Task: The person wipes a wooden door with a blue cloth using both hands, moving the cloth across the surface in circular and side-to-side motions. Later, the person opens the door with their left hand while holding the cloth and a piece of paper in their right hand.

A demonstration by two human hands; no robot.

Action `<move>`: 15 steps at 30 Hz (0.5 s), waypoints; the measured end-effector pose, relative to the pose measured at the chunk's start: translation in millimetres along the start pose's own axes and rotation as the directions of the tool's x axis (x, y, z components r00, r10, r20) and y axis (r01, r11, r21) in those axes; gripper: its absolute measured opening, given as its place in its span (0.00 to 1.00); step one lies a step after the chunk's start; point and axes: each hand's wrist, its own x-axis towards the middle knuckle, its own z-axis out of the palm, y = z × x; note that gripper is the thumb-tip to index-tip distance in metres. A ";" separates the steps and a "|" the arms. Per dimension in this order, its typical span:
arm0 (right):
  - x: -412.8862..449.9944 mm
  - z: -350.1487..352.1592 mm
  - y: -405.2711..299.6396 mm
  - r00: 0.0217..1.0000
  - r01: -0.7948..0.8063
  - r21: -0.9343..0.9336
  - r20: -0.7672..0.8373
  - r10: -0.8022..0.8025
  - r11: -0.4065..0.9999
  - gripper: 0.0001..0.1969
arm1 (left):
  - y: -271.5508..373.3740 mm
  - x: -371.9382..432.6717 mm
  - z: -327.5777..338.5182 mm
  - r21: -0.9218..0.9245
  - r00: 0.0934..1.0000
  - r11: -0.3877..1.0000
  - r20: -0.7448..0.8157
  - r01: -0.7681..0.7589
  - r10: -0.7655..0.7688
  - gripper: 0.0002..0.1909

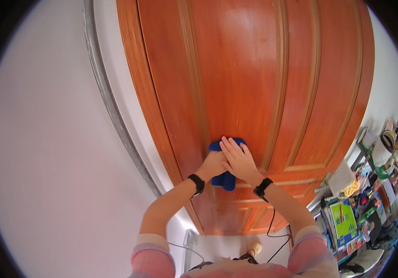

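Note:
A blue cloth is pressed against the panelled wooden door, left of its middle moulding. My left hand grips the cloth against the panel; its fingers are partly hidden. Across it lies my right hand, its thumb over the left hand and its fingers pointing up the door, pressing on the cloth. Part of the cloth shows above the fingers and another part hangs below the hands.
A grey pipe runs along the white wall at left. Books and a crowded pile of household items stand at right, near the door handle. A black cable hangs by my right arm. Below shows my shoe.

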 end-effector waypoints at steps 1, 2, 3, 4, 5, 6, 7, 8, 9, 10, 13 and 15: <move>3.4 -7.9 5.0 1.000 0.001 0.021 0.023 -0.002 1.000 0.30 | -0.2 11.2 -10.8 0.012 1.000 1.000 -0.020 -0.015 0.016 0.13; 7.8 -14.5 9.6 1.000 -0.014 0.089 0.027 0.012 0.996 0.30 | -0.5 22.4 -21.7 0.041 0.998 0.997 0.023 -0.058 0.057 0.14; 18.8 -23.7 16.0 1.000 -0.015 0.073 0.011 0.014 0.997 0.30 | 0.9 32.2 -31.9 0.063 0.992 0.992 0.078 -0.106 0.101 0.16; 35.4 -32.2 16.1 0.998 -0.053 0.047 -0.034 0.055 0.997 0.30 | 0.3 47.0 -51.4 0.138 0.989 0.981 0.079 -0.138 0.128 0.18; 52.6 -41.3 18.5 0.992 -0.096 0.024 -0.078 0.098 0.995 0.30 | -3.2 70.7 -70.2 0.144 0.980 0.974 0.122 -0.174 0.157 0.17; 74.6 -58.5 22.9 0.974 -0.123 0.031 -0.188 0.127 0.992 0.30 | -0.5 102.8 -90.7 0.209 0.974 0.959 0.161 -0.191 0.159 0.17; 96.7 -80.5 38.5 0.943 -0.152 0.028 -0.295 0.154 0.988 0.29 | 6.5 138.7 -106.6 0.283 0.964 0.926 0.166 -0.249 0.208 0.16; 122.1 -97.2 50.1 0.917 -0.148 -0.038 -0.380 0.123 0.988 0.30 | 6.3 166.5 -124.7 0.347 0.966 0.905 0.163 -0.248 0.202 0.16; 146.1 -116.2 63.2 0.885 -0.153 -0.112 -0.458 0.085 0.982 0.30 | 8.8 197.9 -144.8 0.300 0.945 0.898 0.045 -0.322 0.324 0.16; 168.7 -131.3 81.3 0.856 -0.128 -0.126 -0.516 0.045 0.984 0.28 | 20.0 226.0 -164.3 0.436 0.932 0.829 0.074 -0.350 0.355 0.16; 227.2 -171.3 110.3 0.765 -0.054 -0.131 -0.643 -0.043 0.990 0.26 | 21.1 287.2 -207.5 0.709 0.901 0.614 0.070 -0.347 0.428 0.13; 247.2 -186.6 118.4 0.736 -0.034 -0.150 -0.673 -0.077 0.988 0.25 | 22.8 306.2 -223.4 0.676 0.863 0.637 -0.003 -0.371 0.506 0.10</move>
